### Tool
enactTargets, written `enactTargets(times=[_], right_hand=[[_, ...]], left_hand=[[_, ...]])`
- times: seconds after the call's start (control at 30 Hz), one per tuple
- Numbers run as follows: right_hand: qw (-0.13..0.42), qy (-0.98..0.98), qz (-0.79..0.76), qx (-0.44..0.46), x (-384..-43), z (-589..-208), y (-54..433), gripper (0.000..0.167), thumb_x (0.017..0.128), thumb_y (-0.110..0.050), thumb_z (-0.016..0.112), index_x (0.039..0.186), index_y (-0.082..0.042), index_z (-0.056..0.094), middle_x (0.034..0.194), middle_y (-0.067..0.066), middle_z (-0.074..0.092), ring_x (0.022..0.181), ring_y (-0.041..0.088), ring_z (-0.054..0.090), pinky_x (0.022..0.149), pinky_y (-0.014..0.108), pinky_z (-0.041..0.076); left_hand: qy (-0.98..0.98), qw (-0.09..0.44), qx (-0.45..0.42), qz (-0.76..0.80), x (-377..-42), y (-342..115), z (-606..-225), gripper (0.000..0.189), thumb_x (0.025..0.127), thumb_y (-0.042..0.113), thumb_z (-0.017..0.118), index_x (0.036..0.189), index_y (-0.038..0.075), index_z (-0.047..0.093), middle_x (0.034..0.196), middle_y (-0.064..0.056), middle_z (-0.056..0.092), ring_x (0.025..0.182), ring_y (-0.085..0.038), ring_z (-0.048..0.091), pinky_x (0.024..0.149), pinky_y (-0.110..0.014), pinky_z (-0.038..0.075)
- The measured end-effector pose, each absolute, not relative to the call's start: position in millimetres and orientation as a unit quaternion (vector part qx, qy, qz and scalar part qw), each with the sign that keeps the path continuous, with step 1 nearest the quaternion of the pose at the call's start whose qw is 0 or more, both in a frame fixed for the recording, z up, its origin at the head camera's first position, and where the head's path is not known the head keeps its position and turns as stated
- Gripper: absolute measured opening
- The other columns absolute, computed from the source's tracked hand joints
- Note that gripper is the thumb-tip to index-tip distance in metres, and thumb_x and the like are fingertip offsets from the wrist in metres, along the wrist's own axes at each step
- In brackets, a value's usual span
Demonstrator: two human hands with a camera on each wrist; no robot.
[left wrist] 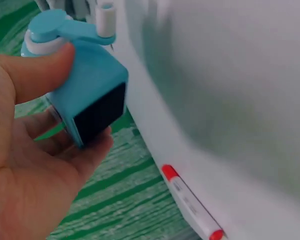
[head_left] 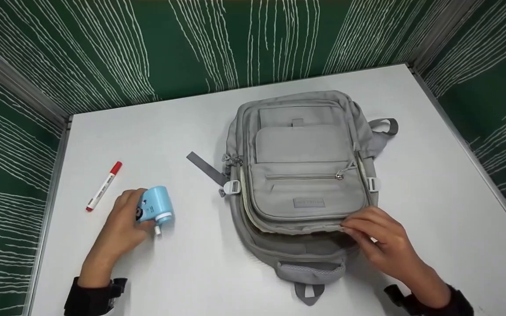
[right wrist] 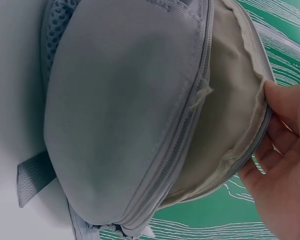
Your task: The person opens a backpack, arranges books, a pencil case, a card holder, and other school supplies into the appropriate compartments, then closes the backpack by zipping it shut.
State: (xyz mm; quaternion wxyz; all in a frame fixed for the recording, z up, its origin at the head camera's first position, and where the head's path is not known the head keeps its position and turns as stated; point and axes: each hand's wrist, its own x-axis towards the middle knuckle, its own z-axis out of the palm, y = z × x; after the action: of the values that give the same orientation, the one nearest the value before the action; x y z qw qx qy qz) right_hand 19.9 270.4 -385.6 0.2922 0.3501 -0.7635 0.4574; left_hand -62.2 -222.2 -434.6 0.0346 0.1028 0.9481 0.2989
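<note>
My left hand (head_left: 121,226) grips a light blue hand-crank pencil sharpener (head_left: 158,202) above the left part of the table. In the left wrist view the thumb lies on top of the sharpener (left wrist: 90,70), near its white-knobbed crank, with fingers beneath. A grey backpack (head_left: 303,147) lies on its back, its top handle towards me. At its unzipped main compartment, my right hand (head_left: 384,241) pinches the edge of the front flap between thumb and fingers. The right wrist view shows the beige lining (right wrist: 225,100) in the gap; the compartment's depth is hidden.
A white marker with red ends (head_left: 103,186) lies left of the sharpener. The backpack's loose grey strap (head_left: 207,167) reaches out over the white table (head_left: 169,131). Green walls with white streaks (head_left: 182,44) border the table's back and sides.
</note>
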Motion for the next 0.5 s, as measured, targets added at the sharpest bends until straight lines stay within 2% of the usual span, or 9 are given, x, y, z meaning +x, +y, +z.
enactTargets(times=[0.1,0.27,0.5], right_hand=[[0.303,-0.757,0.459,0.352,18,-384,269,0.008,0.077,-0.001,0.064,0.08,0.005,0.067,0.078,0.013,0.062,0.073,0.022,0.054,0.067,0.022,0.04],[0.319,-0.749,0.461,0.353,13,-385,270,0.008,0.075,0.0,0.066,0.08,0.006,0.067,0.077,0.013,0.062,0.071,0.022,0.054,0.064,0.02,0.039],[0.345,-0.738,0.469,0.341,7,-386,273,0.008,0.074,0.001,0.067,0.079,0.008,0.066,0.076,0.015,0.062,0.07,0.022,0.053,0.064,0.021,0.039]], left_hand=[[0.942,0.021,0.125,0.311,-57,-206,-429,0.074,0.066,0.001,0.07,0.13,0.016,0.037,0.123,0.002,0.037,0.109,-0.018,0.036,0.091,-0.045,0.031],[0.93,0.004,0.17,0.325,-49,-181,-419,0.073,0.067,0.001,0.066,0.13,0.022,0.037,0.126,0.003,0.034,0.109,-0.016,0.036,0.09,-0.045,0.033],[0.912,-0.074,0.274,0.297,-32,-144,-401,0.074,0.062,-0.002,0.064,0.131,0.013,0.039,0.123,0.001,0.038,0.113,-0.013,0.034,0.094,-0.032,0.033]])
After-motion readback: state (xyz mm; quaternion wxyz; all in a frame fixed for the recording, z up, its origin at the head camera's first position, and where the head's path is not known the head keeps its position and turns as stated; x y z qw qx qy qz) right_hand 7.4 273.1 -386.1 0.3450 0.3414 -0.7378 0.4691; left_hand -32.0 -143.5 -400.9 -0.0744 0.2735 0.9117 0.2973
